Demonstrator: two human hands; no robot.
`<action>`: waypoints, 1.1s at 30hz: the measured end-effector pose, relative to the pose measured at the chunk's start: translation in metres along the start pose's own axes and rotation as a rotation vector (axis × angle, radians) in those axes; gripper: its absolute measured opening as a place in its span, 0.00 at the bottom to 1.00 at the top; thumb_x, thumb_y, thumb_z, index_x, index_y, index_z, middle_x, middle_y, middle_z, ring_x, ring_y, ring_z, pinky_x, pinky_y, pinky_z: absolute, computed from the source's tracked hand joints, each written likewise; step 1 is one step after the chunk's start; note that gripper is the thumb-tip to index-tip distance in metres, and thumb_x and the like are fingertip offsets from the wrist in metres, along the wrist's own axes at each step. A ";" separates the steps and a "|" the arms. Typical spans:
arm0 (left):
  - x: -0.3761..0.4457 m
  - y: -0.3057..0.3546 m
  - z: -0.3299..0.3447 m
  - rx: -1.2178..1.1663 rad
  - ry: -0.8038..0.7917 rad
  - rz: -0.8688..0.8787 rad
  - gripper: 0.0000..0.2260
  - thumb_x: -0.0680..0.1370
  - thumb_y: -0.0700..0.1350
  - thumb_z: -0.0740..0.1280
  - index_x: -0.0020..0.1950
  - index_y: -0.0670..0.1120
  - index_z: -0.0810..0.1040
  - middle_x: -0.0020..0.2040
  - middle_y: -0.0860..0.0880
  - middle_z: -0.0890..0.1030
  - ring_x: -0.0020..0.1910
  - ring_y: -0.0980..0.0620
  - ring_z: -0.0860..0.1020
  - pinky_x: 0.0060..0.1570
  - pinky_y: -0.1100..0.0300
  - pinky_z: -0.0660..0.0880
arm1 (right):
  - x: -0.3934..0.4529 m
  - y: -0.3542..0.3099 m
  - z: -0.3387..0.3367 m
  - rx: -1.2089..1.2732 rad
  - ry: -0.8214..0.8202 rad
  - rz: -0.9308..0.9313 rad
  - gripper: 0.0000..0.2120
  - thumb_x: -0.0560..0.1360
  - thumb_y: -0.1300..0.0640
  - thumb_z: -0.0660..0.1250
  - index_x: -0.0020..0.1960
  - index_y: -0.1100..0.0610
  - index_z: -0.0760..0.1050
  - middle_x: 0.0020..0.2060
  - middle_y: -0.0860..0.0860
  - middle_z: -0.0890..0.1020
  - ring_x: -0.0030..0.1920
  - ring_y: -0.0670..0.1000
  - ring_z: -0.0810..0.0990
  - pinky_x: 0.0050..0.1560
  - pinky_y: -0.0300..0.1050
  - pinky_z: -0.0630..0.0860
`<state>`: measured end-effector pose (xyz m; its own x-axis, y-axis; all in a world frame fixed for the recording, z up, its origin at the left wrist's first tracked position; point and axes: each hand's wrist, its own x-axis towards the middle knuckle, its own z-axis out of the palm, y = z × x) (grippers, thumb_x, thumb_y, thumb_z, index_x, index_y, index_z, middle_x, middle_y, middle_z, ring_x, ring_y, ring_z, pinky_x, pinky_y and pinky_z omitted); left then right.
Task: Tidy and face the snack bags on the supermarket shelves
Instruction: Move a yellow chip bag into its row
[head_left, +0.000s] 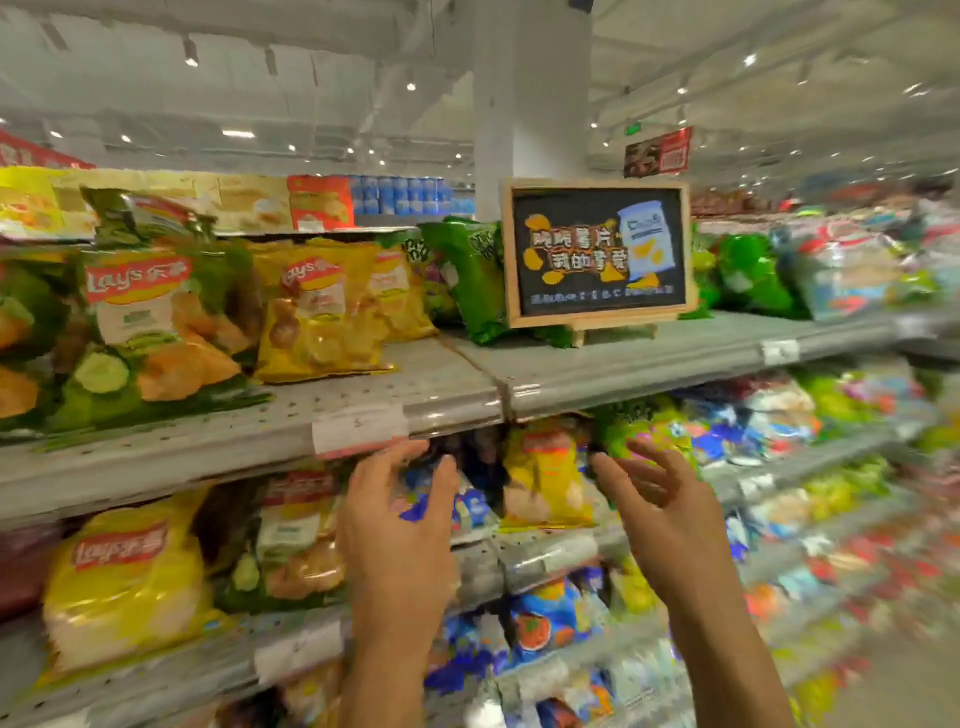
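My left hand (397, 525) and my right hand (657, 512) are raised in front of the second shelf, fingers spread and loosely bent, holding nothing. Between them stands a yellow chip bag (545, 475). A blue bag (467, 506) shows just right of the left hand's fingers. On the upper shelf (415, 395) sit a green Lay's bag (150, 338), yellow Lay's bags (322, 312) and a green bag (470, 275) leaning beside a chalkboard sign. A large yellow Lay's bag (124, 582) and a green bag (291, 551) sit lower left. The view is motion-blurred.
A wood-framed chalkboard sign (597, 254) stands on the upper shelf. Price tags (358, 428) hang on the shelf edges. More snack bags fill the shelves running off to the right (810, 431). Blue bags (550, 618) lie on the shelf below my hands.
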<state>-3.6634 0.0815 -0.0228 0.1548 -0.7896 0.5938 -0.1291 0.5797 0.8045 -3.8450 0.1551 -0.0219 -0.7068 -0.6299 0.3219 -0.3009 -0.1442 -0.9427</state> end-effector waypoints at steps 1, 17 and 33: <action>-0.015 0.004 0.024 -0.050 -0.033 -0.046 0.07 0.75 0.46 0.73 0.52 0.49 0.81 0.52 0.51 0.83 0.55 0.52 0.80 0.59 0.54 0.76 | 0.004 0.013 -0.031 0.002 0.035 0.021 0.19 0.73 0.50 0.76 0.61 0.53 0.77 0.54 0.54 0.84 0.52 0.50 0.83 0.57 0.51 0.79; -0.203 0.100 0.391 -0.328 -0.473 -0.198 0.06 0.76 0.41 0.73 0.51 0.46 0.80 0.46 0.52 0.83 0.41 0.67 0.80 0.41 0.76 0.73 | 0.105 0.120 -0.455 -0.205 0.424 0.054 0.14 0.73 0.49 0.75 0.57 0.47 0.78 0.45 0.42 0.83 0.46 0.38 0.82 0.50 0.44 0.76; -0.175 0.122 0.714 -0.324 -0.458 -0.235 0.07 0.75 0.43 0.74 0.51 0.46 0.80 0.47 0.48 0.83 0.44 0.54 0.81 0.46 0.65 0.75 | 0.376 0.184 -0.619 -0.339 0.381 -0.010 0.16 0.71 0.43 0.73 0.57 0.46 0.79 0.44 0.41 0.84 0.45 0.37 0.83 0.55 0.47 0.78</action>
<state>-4.4053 0.1467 -0.0372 -0.3031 -0.8686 0.3920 0.1738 0.3540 0.9189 -4.5621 0.3640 -0.0201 -0.8673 -0.2977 0.3989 -0.4544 0.1466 -0.8786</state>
